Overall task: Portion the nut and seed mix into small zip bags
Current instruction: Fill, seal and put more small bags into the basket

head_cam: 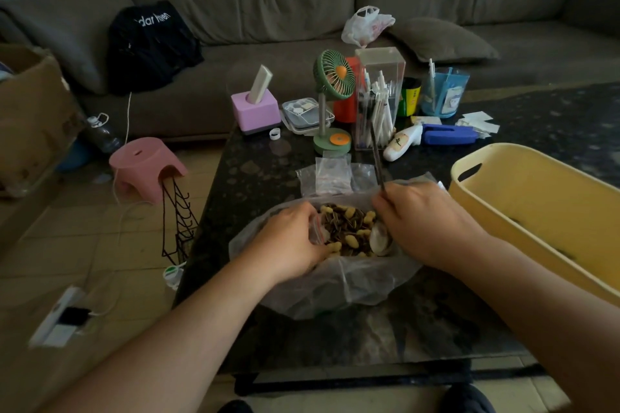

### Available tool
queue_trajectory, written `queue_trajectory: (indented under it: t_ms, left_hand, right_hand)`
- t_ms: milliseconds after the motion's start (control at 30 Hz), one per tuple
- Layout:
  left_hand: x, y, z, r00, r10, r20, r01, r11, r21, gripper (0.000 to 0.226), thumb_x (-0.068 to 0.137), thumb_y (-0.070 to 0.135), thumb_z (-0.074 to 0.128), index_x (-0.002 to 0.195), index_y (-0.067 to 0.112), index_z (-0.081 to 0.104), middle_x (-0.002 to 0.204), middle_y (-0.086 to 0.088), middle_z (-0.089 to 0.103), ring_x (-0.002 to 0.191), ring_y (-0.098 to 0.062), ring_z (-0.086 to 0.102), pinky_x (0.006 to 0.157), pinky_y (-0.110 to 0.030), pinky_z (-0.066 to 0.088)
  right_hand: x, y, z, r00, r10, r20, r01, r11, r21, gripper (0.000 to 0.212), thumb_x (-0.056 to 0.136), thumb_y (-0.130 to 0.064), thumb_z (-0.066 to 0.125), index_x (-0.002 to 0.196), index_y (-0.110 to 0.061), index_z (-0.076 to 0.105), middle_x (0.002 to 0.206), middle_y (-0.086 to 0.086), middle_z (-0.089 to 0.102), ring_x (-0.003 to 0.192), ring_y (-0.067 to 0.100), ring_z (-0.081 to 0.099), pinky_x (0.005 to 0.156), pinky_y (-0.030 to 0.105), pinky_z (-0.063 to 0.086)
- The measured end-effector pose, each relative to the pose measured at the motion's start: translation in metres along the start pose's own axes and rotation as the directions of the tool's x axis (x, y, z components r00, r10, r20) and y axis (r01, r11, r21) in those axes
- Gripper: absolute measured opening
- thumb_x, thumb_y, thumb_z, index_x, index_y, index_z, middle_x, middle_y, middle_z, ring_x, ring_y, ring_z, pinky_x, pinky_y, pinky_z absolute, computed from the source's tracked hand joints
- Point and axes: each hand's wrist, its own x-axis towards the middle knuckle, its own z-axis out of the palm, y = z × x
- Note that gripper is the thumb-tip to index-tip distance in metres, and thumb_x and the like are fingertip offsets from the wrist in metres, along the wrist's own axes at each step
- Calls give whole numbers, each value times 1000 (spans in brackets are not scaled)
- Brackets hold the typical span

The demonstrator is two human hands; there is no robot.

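A mix of peanuts and dark seeds point(347, 228) lies in a large clear plastic bag point(339, 282) spread open on the dark table. My left hand point(290, 238) holds a small clear zip bag point(317, 228) at the left edge of the mix. My right hand point(426, 221) grips the long dark handle of a metal spoon point(379, 238), whose bowl sits in the mix on the right. A stack of empty small zip bags point(332, 174) lies just behind the big bag.
A yellow plastic tub point(536, 198) stands at the right. Behind the bags are a green desk fan point(330, 100), a clear pen holder point(379, 97), a pink tissue box point(256, 111) and a white bottle point(401, 141). A pink stool point(144, 164) and wire rack sit left on the floor.
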Motion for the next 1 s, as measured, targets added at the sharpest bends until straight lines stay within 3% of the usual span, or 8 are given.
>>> queue_trajectory:
  t_ms: [167,267,433,500,667,800,900,1000]
  left_hand:
    - [6,-7,4,998,-35,52,40,995,-87,60,90,40,78,143,35,51,139,11,60,122,-10,58,103,-32,51]
    - [7,-5,5,997,-49,65,63,969,-239,48,89,30,77,133,37,59,121,13,68,112,-8,64,100,-35,55]
    - [8,3,12,997,-66,40,77,876,-476,33,86,19,73,112,38,71,104,12,77,103,-10,71,98,-42,59]
    - [7,3,7,998,-64,23,68,888,-455,29,90,21,72,112,39,69,106,11,75,105,-9,69,99,-41,57]
    - [-2,-5,-4,996,-65,56,76,971,-226,37,94,29,71,127,39,59,113,14,65,105,-5,61,92,-31,53]
    - [-2,-2,2,991,-91,97,113,960,-256,43,93,28,72,133,34,59,122,11,67,112,-10,63,102,-36,54]
    - [-1,3,15,990,-103,97,135,896,-424,35,91,23,71,122,37,65,115,10,73,109,-10,68,99,-37,57]
    - [5,11,25,977,-156,147,214,683,-698,37,89,5,66,119,26,72,107,3,78,104,-17,73,94,-41,62]
  right_hand:
    - [-3,6,23,989,110,-95,-88,974,208,30,107,-36,50,88,-21,67,81,-6,67,75,9,65,78,39,57]
    - [-3,0,31,983,154,-99,-120,951,284,29,108,-34,50,89,-21,68,82,-6,68,77,6,65,81,34,57]
    - [-2,-10,28,995,40,-96,-18,975,221,27,108,-32,48,88,-24,64,80,-9,65,73,5,63,77,33,57]
    - [-2,-6,21,988,-5,-157,26,991,132,29,108,-33,45,90,-20,63,78,-7,61,70,11,61,71,37,56]
    - [-3,-1,18,991,-69,-114,70,998,6,23,110,-34,42,90,-28,53,82,-8,56,70,10,56,66,29,50]
    - [-3,-5,26,991,-90,-99,98,992,76,21,109,-35,42,90,-33,51,78,-11,54,69,4,55,67,26,50]
    - [-3,-10,33,994,-84,-68,91,990,106,18,109,-35,45,96,-32,57,83,-10,60,73,4,59,73,28,55]
    - [-4,-8,35,997,-26,-71,40,980,196,26,108,-32,47,85,-28,56,79,-10,62,72,4,61,72,27,52]
